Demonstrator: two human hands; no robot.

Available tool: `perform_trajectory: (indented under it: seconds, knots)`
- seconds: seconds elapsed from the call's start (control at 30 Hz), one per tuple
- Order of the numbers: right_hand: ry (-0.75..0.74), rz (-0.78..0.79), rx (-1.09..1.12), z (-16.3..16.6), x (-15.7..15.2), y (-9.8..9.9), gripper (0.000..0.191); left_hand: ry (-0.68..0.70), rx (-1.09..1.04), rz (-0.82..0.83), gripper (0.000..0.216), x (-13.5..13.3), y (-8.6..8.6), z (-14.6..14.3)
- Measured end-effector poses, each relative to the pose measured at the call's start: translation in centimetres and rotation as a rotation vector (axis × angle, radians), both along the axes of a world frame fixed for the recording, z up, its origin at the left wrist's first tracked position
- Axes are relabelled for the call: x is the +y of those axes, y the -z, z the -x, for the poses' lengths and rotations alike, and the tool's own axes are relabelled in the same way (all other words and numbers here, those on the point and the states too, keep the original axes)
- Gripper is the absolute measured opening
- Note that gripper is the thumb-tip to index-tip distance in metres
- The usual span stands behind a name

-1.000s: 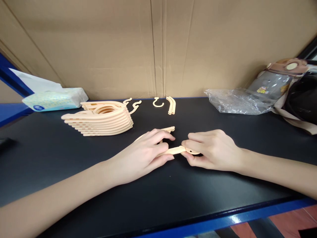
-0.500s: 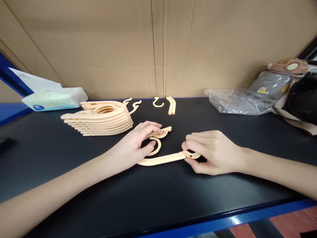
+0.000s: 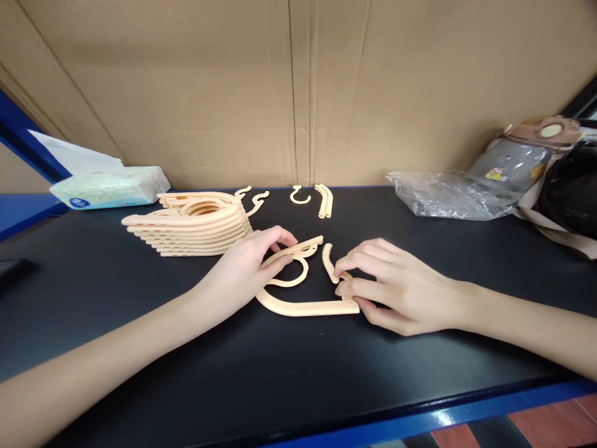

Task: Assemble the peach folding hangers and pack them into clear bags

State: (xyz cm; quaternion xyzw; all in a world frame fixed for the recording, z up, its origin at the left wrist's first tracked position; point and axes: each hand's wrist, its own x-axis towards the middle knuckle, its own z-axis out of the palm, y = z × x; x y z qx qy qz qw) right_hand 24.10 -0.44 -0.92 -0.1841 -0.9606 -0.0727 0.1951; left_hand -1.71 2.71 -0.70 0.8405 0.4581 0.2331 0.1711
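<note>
A peach plastic hanger point(image 3: 303, 306) lies part-folded on the black table point(image 3: 140, 348) between my hands. My left hand point(image 3: 247, 267) curls its fingers over one hanger arm near the hook loop, thumb and fingers closed on it. My right hand point(image 3: 396, 286) pinches the hanger's other end, fingers bent and pressed on the joint. A stack of several folded peach hangers point(image 3: 191, 224) sits left of my left hand.
Loose peach hooks point(image 3: 299, 195) and arm pieces point(image 3: 323, 200) lie at the back by the cardboard wall. A tissue pack point(image 3: 107, 186) rests back left. A crumpled clear bag point(image 3: 443, 194), a bottle point(image 3: 522, 158) and a dark bag point(image 3: 569, 186) sit back right. The blue table edge point(image 3: 420, 417) runs along the front.
The hanger has swung open from a folded bar into a curve. My left hand moved back and up along one arm; my right hand turned the joint end.
</note>
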Motion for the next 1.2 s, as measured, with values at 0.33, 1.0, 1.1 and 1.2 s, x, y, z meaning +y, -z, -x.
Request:
perform_trajectory:
  seconds: [0.33, 1.0, 1.1, 1.2]
  knots:
    - [0.003, 0.132, -0.038, 0.10, -0.14, -0.24, 0.026, -0.011, 0.075, -0.091, 0.011, -0.47, -0.01, 0.03]
    - [-0.062, 0.262, 0.003, 0.25, -0.21, -0.11, 0.018, -0.025, 0.062, -0.122, 0.013, -0.63, 0.26, 0.01]
    - [-0.094, 0.286, 0.028, 0.43, -0.32, 0.04, 0.013, -0.012, 0.044, -0.127, 0.014, -0.71, 0.26, -0.14]
    - [-0.118, 0.294, 0.042, 0.51, -0.44, 0.12, 0.015, -0.014, 0.036, -0.110, 0.014, -0.66, 0.22, -0.19]
